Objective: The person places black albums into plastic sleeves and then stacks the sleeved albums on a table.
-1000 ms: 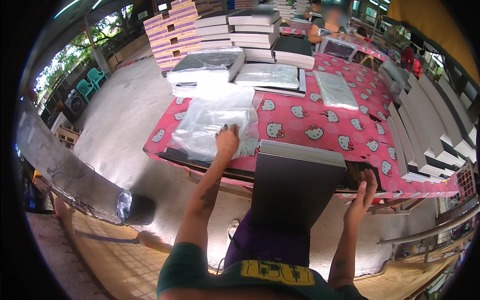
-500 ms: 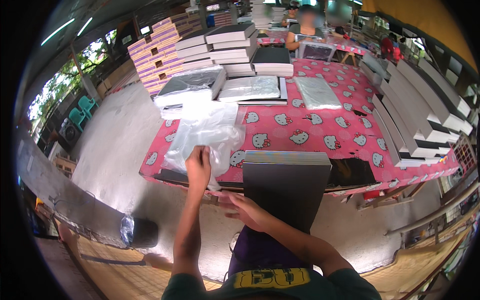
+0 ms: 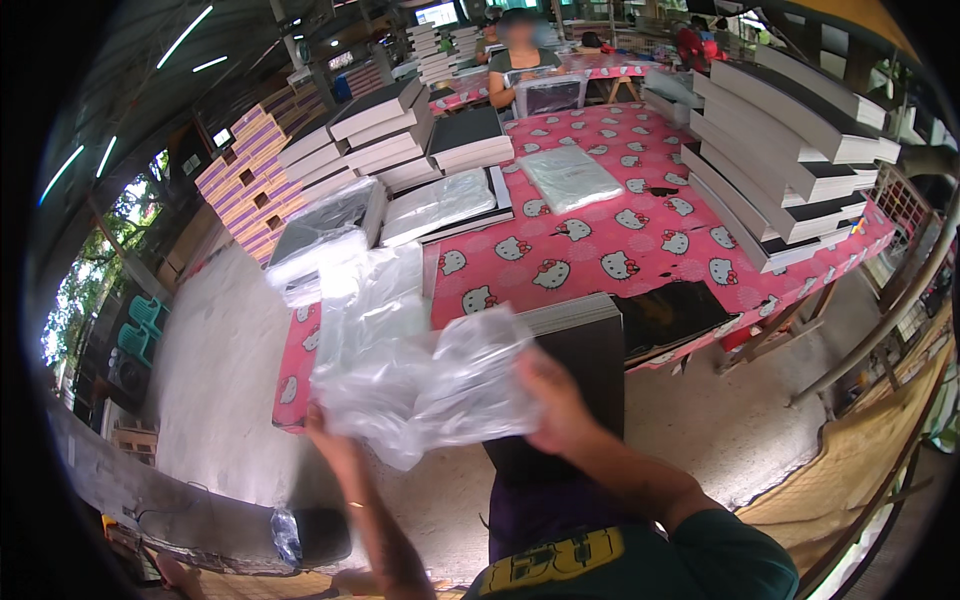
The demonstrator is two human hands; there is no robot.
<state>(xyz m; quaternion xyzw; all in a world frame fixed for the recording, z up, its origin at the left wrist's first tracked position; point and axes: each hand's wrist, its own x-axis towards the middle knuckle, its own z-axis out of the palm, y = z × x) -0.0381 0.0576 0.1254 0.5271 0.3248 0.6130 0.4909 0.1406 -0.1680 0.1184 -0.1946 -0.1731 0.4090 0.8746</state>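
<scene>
A crumpled clear plastic bag (image 3: pixel 440 385) is stretched between my two hands above the table's near edge. My left hand (image 3: pixel 328 430) grips its left end, with the fingers partly hidden by the film. At the other end, my right hand (image 3: pixel 552 398) is closed on the bag. Behind and below the bag stands a thick black-covered book (image 3: pixel 585 370), its page edges facing up, partly covered by the bag and my right forearm. Further clear bags (image 3: pixel 375 300) lie flat on the table just beyond my left hand.
Black-covered books (image 3: pixel 385 125) are stacked at the far left, and a tall pile (image 3: pixel 780 150) stands on the right. A flat plastic pack (image 3: pixel 570 180) lies on the pink patterned tablecloth (image 3: pixel 560 245). Across the table, a person (image 3: pixel 522 65) holds a plastic-covered book (image 3: pixel 552 95).
The bag has been lifted off the pile and spread. My right hand has moved up and right to grip it, and my left hand has come lower. The view has turned right.
</scene>
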